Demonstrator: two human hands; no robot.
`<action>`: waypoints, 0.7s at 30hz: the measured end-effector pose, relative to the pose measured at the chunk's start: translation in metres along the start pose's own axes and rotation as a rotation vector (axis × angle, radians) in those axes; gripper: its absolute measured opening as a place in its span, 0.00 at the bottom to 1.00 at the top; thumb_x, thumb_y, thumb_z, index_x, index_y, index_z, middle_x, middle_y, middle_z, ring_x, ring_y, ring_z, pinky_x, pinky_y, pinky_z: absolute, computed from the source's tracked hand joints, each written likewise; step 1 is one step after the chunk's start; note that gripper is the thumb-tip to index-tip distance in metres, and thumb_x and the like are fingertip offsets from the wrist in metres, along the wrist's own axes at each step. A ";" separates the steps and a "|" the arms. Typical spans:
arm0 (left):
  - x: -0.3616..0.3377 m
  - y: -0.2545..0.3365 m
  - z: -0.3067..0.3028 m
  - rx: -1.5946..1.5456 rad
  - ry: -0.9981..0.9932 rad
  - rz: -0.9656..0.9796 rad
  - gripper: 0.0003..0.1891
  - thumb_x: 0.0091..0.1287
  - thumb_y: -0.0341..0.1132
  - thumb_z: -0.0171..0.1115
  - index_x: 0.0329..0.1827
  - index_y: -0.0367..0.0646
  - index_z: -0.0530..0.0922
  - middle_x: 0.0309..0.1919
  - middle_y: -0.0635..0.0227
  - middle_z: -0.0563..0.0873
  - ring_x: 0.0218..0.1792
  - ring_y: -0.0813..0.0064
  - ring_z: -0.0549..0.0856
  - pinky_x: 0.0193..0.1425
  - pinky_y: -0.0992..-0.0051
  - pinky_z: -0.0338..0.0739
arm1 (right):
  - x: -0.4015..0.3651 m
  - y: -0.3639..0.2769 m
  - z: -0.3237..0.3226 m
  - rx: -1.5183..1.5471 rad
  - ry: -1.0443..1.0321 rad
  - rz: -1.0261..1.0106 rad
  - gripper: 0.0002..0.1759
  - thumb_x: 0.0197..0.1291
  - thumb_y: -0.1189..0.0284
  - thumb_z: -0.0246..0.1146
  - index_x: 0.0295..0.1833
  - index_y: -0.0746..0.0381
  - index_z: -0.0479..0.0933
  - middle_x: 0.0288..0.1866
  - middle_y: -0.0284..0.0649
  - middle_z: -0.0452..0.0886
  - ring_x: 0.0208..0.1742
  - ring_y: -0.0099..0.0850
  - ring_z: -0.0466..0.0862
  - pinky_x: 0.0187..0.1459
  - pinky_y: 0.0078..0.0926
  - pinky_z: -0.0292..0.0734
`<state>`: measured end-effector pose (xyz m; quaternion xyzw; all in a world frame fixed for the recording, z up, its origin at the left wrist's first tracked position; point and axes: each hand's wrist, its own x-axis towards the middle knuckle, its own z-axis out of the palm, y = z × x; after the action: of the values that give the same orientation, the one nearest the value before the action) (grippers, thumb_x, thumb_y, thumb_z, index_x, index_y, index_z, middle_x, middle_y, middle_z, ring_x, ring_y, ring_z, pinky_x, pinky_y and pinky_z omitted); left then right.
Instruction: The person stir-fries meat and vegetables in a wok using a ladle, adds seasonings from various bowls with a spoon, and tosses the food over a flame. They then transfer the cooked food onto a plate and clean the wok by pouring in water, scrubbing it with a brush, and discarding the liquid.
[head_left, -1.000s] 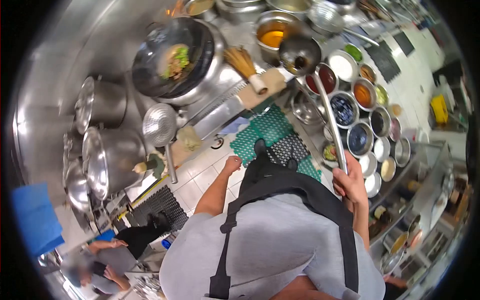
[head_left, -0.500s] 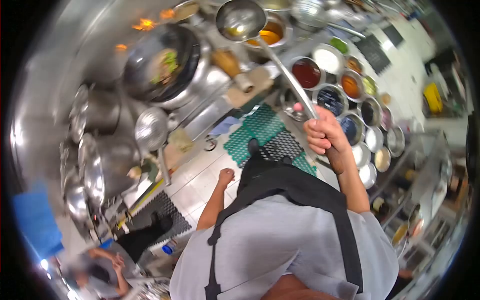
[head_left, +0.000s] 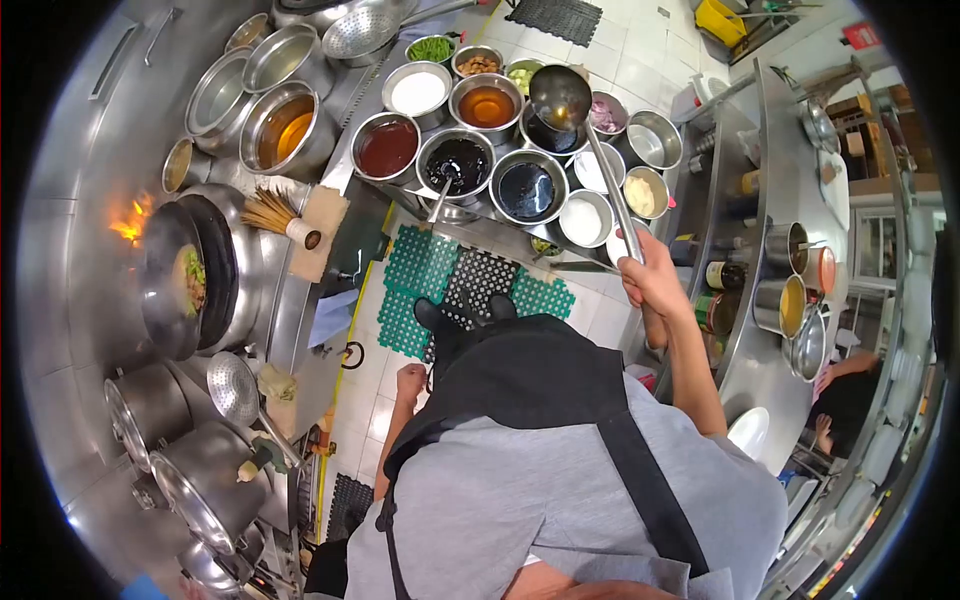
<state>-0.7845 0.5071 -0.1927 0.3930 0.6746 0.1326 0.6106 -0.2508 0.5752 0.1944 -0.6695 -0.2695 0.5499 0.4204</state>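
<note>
My right hand (head_left: 655,277) is closed round the handle of a long steel ladle (head_left: 615,190). The ladle's bowl hangs above the seasoning containers, partly covering a bowl of dark sauce (head_left: 545,135). Close to it are a bowl of chopped purple onion (head_left: 606,113) and a bowl of amber liquid (head_left: 487,106). My left hand (head_left: 411,382) hangs low beside my apron, fingers curled in, with nothing visible in it. At left, a black wok (head_left: 160,280) sits tilted on the stove with green and brown food (head_left: 190,280) inside.
Flames (head_left: 132,220) burn beside the wok. A bamboo brush (head_left: 275,218) lies on the counter edge. Lidded steel pots (head_left: 205,480) and a perforated skimmer (head_left: 234,388) stand lower left. A steel shelf (head_left: 770,350) runs along my right, where another person's arm (head_left: 845,370) shows.
The ladle has moved from over the stove-side pots to above the seasoning bowls, still in my right hand. My view has turned towards those bowls. My left hand stays low and curled.
</note>
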 end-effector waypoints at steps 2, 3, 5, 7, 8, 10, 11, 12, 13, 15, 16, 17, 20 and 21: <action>0.007 0.025 0.004 -0.012 0.057 0.032 0.10 0.74 0.34 0.62 0.40 0.34 0.85 0.26 0.67 0.85 0.25 0.78 0.84 0.25 0.74 0.79 | 0.013 0.018 -0.009 -0.179 0.061 -0.063 0.21 0.65 0.78 0.58 0.64 0.68 0.72 0.20 0.28 0.70 0.13 0.19 0.68 0.15 0.24 0.64; 0.015 0.030 0.002 -0.077 -0.002 -0.007 0.09 0.74 0.32 0.62 0.45 0.33 0.83 0.30 0.65 0.86 0.27 0.76 0.85 0.29 0.74 0.82 | 0.015 0.021 -0.011 -0.217 0.080 -0.060 0.21 0.65 0.75 0.60 0.63 0.68 0.73 0.21 0.32 0.74 0.14 0.21 0.72 0.17 0.25 0.68; 0.025 0.035 0.003 -0.117 -0.005 -0.014 0.09 0.74 0.31 0.62 0.46 0.33 0.83 0.30 0.64 0.86 0.27 0.76 0.85 0.30 0.74 0.82 | 0.019 0.032 -0.013 -0.312 0.126 -0.085 0.23 0.65 0.75 0.60 0.65 0.68 0.74 0.22 0.34 0.75 0.15 0.22 0.74 0.18 0.27 0.70; 0.023 0.049 0.006 -0.133 -0.003 -0.010 0.08 0.75 0.30 0.61 0.48 0.33 0.82 0.30 0.65 0.85 0.26 0.76 0.83 0.31 0.75 0.82 | 0.021 0.039 -0.013 -0.381 0.163 -0.095 0.26 0.64 0.75 0.62 0.68 0.67 0.74 0.23 0.37 0.77 0.17 0.25 0.77 0.21 0.30 0.74; 0.020 0.055 0.009 -0.109 -0.012 0.012 0.08 0.75 0.30 0.61 0.47 0.33 0.82 0.30 0.65 0.85 0.26 0.76 0.83 0.30 0.75 0.81 | 0.024 0.046 -0.015 -0.415 0.167 -0.131 0.26 0.64 0.75 0.62 0.68 0.67 0.74 0.24 0.37 0.78 0.17 0.25 0.77 0.22 0.30 0.74; 0.017 0.058 0.011 -0.062 -0.031 0.059 0.08 0.75 0.31 0.62 0.46 0.33 0.83 0.29 0.66 0.85 0.25 0.77 0.82 0.29 0.75 0.80 | 0.029 0.056 -0.017 -0.484 0.175 -0.207 0.27 0.64 0.75 0.62 0.69 0.66 0.73 0.25 0.38 0.78 0.18 0.26 0.77 0.22 0.31 0.75; 0.013 0.058 0.012 -0.024 -0.018 0.042 0.08 0.75 0.31 0.62 0.46 0.34 0.83 0.28 0.66 0.85 0.25 0.76 0.82 0.29 0.74 0.79 | 0.029 0.059 -0.019 -0.445 0.156 -0.195 0.25 0.64 0.75 0.62 0.67 0.67 0.74 0.24 0.38 0.77 0.17 0.25 0.76 0.21 0.30 0.74; -0.001 0.067 0.015 0.015 -0.005 0.024 0.08 0.75 0.31 0.61 0.46 0.34 0.83 0.28 0.67 0.85 0.25 0.76 0.82 0.29 0.74 0.78 | 0.028 0.057 -0.018 -0.406 0.137 -0.181 0.23 0.64 0.75 0.62 0.64 0.69 0.74 0.24 0.37 0.77 0.16 0.25 0.75 0.19 0.29 0.72; -0.008 0.067 0.015 0.053 0.007 0.004 0.08 0.76 0.31 0.61 0.45 0.34 0.84 0.28 0.67 0.85 0.25 0.76 0.83 0.29 0.74 0.78 | 0.022 0.046 -0.014 -0.328 0.111 -0.117 0.21 0.64 0.75 0.62 0.63 0.69 0.74 0.24 0.36 0.76 0.16 0.24 0.74 0.19 0.28 0.72; -0.017 0.064 0.012 0.048 -0.008 -0.028 0.08 0.76 0.32 0.62 0.45 0.34 0.84 0.27 0.67 0.85 0.25 0.76 0.83 0.29 0.73 0.78 | 0.017 0.038 -0.013 -0.183 0.066 -0.036 0.18 0.65 0.76 0.62 0.60 0.70 0.74 0.23 0.34 0.74 0.15 0.22 0.73 0.17 0.27 0.70; -0.022 0.059 0.010 0.046 -0.016 -0.046 0.09 0.76 0.32 0.62 0.45 0.35 0.85 0.27 0.67 0.85 0.25 0.76 0.83 0.29 0.73 0.78 | 0.015 0.038 -0.014 -0.116 0.048 -0.018 0.17 0.66 0.76 0.61 0.58 0.69 0.73 0.23 0.33 0.73 0.15 0.21 0.72 0.16 0.26 0.69; -0.026 0.055 0.006 0.169 -0.011 0.015 0.10 0.76 0.33 0.63 0.44 0.34 0.86 0.27 0.66 0.85 0.25 0.75 0.83 0.28 0.72 0.77 | 0.013 0.038 -0.015 -0.050 0.030 0.000 0.16 0.66 0.77 0.61 0.57 0.69 0.73 0.22 0.32 0.72 0.14 0.21 0.71 0.16 0.25 0.68; -0.023 0.038 -0.004 0.196 -0.031 0.031 0.10 0.76 0.33 0.63 0.43 0.34 0.86 0.26 0.65 0.86 0.26 0.75 0.84 0.28 0.71 0.77 | 0.000 0.025 -0.010 0.071 0.022 0.010 0.15 0.67 0.78 0.59 0.58 0.68 0.72 0.21 0.30 0.69 0.14 0.19 0.68 0.16 0.25 0.67; -0.022 0.035 -0.004 0.157 -0.020 0.010 0.10 0.76 0.33 0.63 0.43 0.34 0.86 0.26 0.65 0.86 0.25 0.75 0.84 0.27 0.72 0.76 | -0.004 0.022 -0.009 0.086 0.023 0.012 0.15 0.68 0.78 0.59 0.59 0.68 0.72 0.21 0.30 0.69 0.13 0.19 0.68 0.16 0.24 0.66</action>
<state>-0.7763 0.5156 -0.1530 0.4445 0.6750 0.0784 0.5837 -0.2454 0.5590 0.1779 -0.6587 -0.2367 0.5557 0.4485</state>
